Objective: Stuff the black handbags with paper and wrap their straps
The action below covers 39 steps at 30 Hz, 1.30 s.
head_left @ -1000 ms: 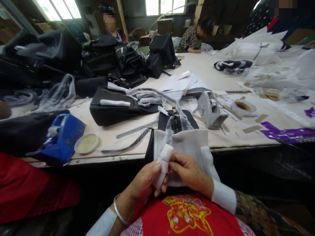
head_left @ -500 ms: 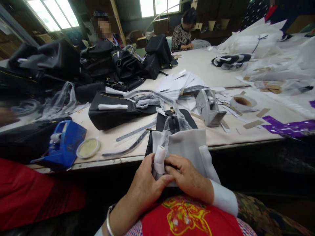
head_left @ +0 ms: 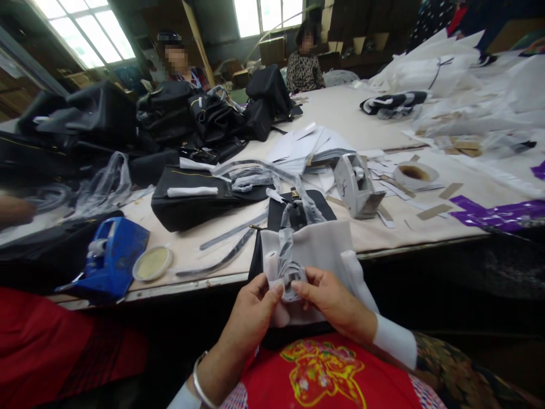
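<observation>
A black bag (head_left: pixel 303 209) hangs over the table's front edge, its front covered by a white sheet (head_left: pixel 319 244). Close to my body, my left hand (head_left: pixel 251 318) pinches a white paper-wrapped part of the bag (head_left: pixel 272 268) between thumb and fingers. My right hand (head_left: pixel 330 301) pinches a clear plastic wrapping (head_left: pixel 293 272) with a small metal piece inside, right beside the left hand. Both hands have their fingers closed. A clear plastic strip runs up from the hands to the bag's top.
A blue tape dispenser (head_left: pixel 111 250) and a round lid (head_left: pixel 152 262) sit front left. A grey tape dispenser (head_left: pixel 356 184), white papers (head_left: pixel 310 145), a tape roll (head_left: pixel 415 173) and purple strips (head_left: pixel 498 215) lie right. Black bags (head_left: pixel 191 196) pile at left. Two people sit far back.
My hands have opened the white wrapped piece apart; the right hand now pinches the clear plastic with the metal piece. The view has shifted slightly left.
</observation>
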Motion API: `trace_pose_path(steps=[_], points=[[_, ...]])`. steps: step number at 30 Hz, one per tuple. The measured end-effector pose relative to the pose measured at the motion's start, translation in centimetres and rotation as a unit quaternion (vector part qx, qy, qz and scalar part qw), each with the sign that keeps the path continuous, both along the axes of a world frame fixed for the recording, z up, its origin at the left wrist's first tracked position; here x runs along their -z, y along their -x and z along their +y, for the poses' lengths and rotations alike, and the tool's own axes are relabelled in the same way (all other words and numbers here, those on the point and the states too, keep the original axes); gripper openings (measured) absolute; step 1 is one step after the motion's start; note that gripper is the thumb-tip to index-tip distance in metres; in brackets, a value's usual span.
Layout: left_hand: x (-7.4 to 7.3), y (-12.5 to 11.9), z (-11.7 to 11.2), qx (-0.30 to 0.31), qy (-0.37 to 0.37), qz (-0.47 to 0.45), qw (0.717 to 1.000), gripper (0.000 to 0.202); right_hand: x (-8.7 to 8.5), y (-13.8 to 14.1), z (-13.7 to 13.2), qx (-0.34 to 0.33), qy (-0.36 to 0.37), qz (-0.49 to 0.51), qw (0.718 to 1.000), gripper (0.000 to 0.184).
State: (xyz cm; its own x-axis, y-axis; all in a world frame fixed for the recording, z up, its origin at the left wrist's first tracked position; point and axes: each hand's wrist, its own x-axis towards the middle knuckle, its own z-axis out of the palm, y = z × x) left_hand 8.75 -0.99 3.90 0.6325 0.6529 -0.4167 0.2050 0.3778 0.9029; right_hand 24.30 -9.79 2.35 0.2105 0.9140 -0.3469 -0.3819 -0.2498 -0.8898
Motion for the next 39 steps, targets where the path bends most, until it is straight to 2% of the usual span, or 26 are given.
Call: trace_pose_path(steps=[4, 9, 11, 14, 16, 17, 19, 21, 22, 24, 26, 29, 32, 35, 39], points=[[0.8, -0.3, -0.2, -0.025, -0.022, 0.056, 0.998, 0.041, -0.3, 0.5, -0.2, 0.008, 0.016, -0.054, 0.998, 0.035], [0.5, -1.2, -0.1, 0.000, -0.165, 0.159, 0.973, 0.034, -0.5, 1.0, -0.1, 0.006, 0.026, -0.121, 0.992, 0.028], [0.3, -1.2, 0.1, 0.019, -0.189, 0.164, 0.968, 0.034, -0.4, 0.9, -0.1, -0.004, 0.035, -0.117, 0.992, 0.031], [0.2, -0.8, 0.4, 0.036, -0.166, 0.112, 0.979, 0.036, -0.1, 0.3, -0.4, -0.062, 0.061, -0.132, 0.987, 0.036], [0.3, -0.6, 0.4, 0.033, -0.131, 0.063, 0.989, 0.040, -0.3, -0.6, -0.6, -0.091, 0.052, -0.226, 0.969, 0.037], [0.4, -0.6, 0.4, 0.025, -0.116, 0.042, 0.992, 0.041, -0.5, -1.1, -0.6, -0.076, 0.037, -0.298, 0.951, 0.037], [0.4, -0.9, 0.3, 0.005, -0.101, 0.019, 0.995, 0.042, -1.6, -2.2, -0.3, 0.004, -0.003, -0.438, 0.899, 0.039], [0.2, -1.4, 0.1, -0.017, -0.116, 0.029, 0.993, 0.041, -3.2, -3.0, 0.6, 0.066, -0.042, -0.511, 0.856, 0.040], [0.2, -1.7, 0.0, -0.027, -0.135, 0.045, 0.989, 0.042, -4.0, -3.2, 1.2, 0.062, -0.059, -0.522, 0.849, 0.040], [0.1, -2.1, -0.4, -0.051, -0.198, 0.086, 0.975, 0.045, -5.2, -3.0, 2.7, 0.007, -0.063, -0.523, 0.850, 0.038], [0.2, -2.3, -0.8, -0.070, -0.271, 0.118, 0.953, 0.043, -5.8, -2.3, 4.0, -0.043, -0.027, -0.532, 0.845, 0.040], [0.4, -2.1, -1.2, -0.076, -0.337, 0.137, 0.928, 0.032, -5.8, -1.1, 5.1, -0.062, 0.028, -0.552, 0.831, 0.035], [0.6, -1.9, -1.4, -0.083, -0.362, 0.127, 0.920, 0.031, -5.8, -0.6, 5.3, -0.086, 0.009, -0.559, 0.825, 0.017], [0.6, -2.0, -1.3, -0.070, -0.380, 0.088, 0.918, 0.036, -5.9, -0.4, 5.1, -0.111, -0.042, -0.561, 0.819, 0.015], [0.7, -2.3, -1.1, -0.029, -0.340, 0.062, 0.938, 0.015, -5.7, -0.2, 5.0, -0.114, -0.008, -0.603, 0.790, 0.019]])
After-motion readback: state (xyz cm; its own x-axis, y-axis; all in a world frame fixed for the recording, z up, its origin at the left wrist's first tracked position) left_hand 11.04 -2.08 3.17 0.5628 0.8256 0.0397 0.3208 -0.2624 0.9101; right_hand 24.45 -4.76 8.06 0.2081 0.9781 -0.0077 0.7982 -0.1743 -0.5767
